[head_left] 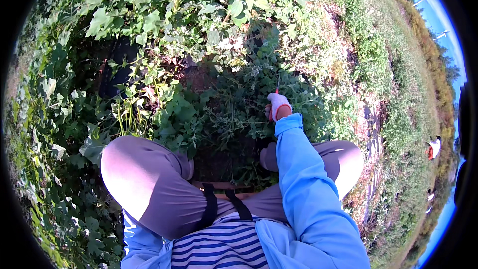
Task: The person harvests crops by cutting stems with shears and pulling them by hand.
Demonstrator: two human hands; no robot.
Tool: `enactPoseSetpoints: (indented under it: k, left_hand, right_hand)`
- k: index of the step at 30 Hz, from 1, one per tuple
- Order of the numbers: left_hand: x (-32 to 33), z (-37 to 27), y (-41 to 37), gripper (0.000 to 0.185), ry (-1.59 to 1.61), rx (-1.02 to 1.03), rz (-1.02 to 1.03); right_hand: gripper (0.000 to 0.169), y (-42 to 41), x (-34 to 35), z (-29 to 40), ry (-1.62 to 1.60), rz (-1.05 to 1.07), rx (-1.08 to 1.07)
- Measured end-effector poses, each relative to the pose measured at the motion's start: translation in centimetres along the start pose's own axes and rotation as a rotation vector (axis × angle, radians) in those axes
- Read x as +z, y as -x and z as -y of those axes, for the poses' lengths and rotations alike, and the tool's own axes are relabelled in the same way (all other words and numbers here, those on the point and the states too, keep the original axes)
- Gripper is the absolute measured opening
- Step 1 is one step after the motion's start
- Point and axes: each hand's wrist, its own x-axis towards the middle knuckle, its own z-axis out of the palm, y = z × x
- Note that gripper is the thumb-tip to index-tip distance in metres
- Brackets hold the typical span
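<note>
My right hand (278, 107), in a white work glove with a red cuff, is closed on a tool's red handle (277, 91). A thin part of the tool runs up from the fist into leafy weeds; its far end is hard to make out. Low green weeds (239, 108) lie in shade before me, around and left of the hand. My left hand is not in view; only the blue sleeve (140, 237) on that side shows at the bottom.
Broad-leaved vines (149, 22) spread ahead and to the left. Dark plastic sheeting (119, 63) shows between leaves at the left. My bent knees frame the shaded soil (216, 157). Pale sheeting (373, 145) runs along the right, with weeds beyond. A person (434, 147) is far off at the right.
</note>
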Motion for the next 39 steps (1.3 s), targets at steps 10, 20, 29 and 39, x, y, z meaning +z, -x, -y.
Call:
enactPoseSetpoints:
  k: [10, 20, 29, 39]
  left_hand:
    - [-8.3, -11.5, 7.3, 0.012, 0.568, 0.438, -0.08]
    - [-6.5, -24.4, 15.9, 0.019, 0.208, 0.769, -0.171]
    - [-0.9, -28.2, 17.2, 0.012, -0.055, 0.946, -0.013]
    - [-0.6, -28.7, 16.8, 0.006, -0.251, 0.999, -0.023]
  right_hand:
    - [0.029, -1.8, 1.5, 0.6, -0.317, 0.285, 0.117]
    - [0.02, -4.4, 2.4, 1.1, -0.552, 0.396, 0.212]
    - [0.023, -6.7, 2.3, 0.7, -0.573, 0.37, 0.175]
    - [0.019, -4.8, 3.4, 0.6, 0.028, 0.547, 0.113]
